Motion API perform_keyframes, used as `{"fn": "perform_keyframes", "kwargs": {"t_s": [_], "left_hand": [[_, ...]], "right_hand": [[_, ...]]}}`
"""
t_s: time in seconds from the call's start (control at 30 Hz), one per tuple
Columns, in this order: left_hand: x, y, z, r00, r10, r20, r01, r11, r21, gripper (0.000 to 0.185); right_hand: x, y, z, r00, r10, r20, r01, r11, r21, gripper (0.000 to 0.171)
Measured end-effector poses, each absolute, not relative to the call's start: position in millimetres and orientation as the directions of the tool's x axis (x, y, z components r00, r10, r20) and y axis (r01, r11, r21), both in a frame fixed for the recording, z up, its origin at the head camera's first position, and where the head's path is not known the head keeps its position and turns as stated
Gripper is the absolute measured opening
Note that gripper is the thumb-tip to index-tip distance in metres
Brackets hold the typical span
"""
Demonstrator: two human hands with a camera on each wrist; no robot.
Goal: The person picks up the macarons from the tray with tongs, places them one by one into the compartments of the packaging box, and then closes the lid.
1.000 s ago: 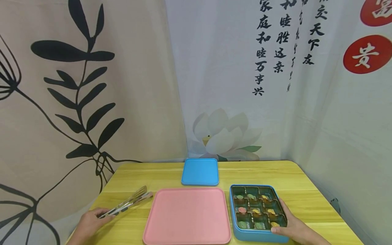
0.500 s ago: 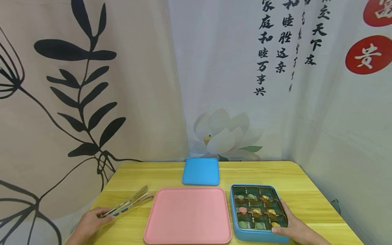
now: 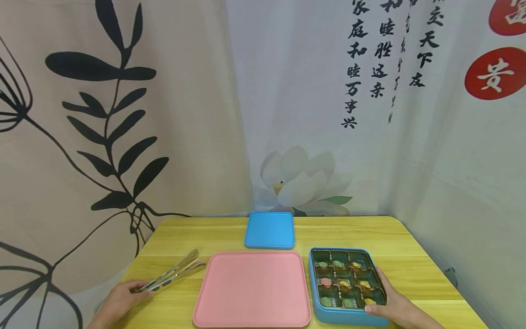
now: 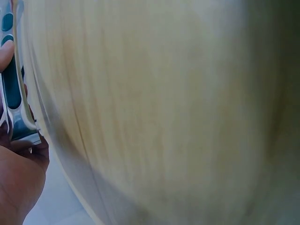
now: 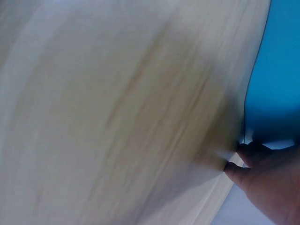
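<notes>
My left hand (image 3: 121, 297) grips the handle end of metal tongs (image 3: 176, 274), whose heads point away over the wooden table. In the left wrist view the tongs (image 4: 13, 84) show dark green grip pads, with my thumb pressed on them. My right hand (image 3: 392, 301) holds the right side of a blue box (image 3: 349, 317), thumb at the front corner of its rim. Inside the box is a dark insert with several compartments, most with a small green, yellow or pink piece. In the right wrist view fingers (image 5: 241, 174) curl at the blue box wall (image 5: 274, 61).
A pink tray (image 3: 252, 290) lies between the tongs and the blue box. Behind it, near the table's far edge, is a smaller blue tray (image 3: 269, 230). Printed curtains (image 3: 197, 114) hang close behind the table (image 3: 337, 230) and along its sides.
The head view has shifted very slightly. Both hands, the tongs, the box and the trays stay where they were.
</notes>
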State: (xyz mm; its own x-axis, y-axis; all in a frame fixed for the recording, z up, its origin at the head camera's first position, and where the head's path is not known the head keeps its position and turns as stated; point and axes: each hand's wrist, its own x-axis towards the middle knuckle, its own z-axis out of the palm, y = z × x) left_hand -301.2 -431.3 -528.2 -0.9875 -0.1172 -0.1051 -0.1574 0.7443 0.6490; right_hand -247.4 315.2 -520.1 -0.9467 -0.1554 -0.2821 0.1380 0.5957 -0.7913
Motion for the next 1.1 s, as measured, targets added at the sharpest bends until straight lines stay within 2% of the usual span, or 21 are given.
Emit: {"fn": "perform_keyframes", "kwargs": {"t_s": [0.67, 1.1], "left_hand": [[-301.2, -427.8, -523.4, -0.989, -0.145, -0.028, -0.128, 0.745, 0.655, 0.069], [-308.4, -414.5, -504.3, -0.995, -0.098, -0.029, -0.094, 0.762, 0.641, 0.063]], "right_hand": [[-247.6, 314.8, -519.4, -0.946, -0.173, -0.275, 0.125, 0.588, -0.799, 0.115], [-247.7, 313.8, -517.5, -0.942, -0.163, -0.292, 0.142, 0.594, -0.791, 0.115]]}}
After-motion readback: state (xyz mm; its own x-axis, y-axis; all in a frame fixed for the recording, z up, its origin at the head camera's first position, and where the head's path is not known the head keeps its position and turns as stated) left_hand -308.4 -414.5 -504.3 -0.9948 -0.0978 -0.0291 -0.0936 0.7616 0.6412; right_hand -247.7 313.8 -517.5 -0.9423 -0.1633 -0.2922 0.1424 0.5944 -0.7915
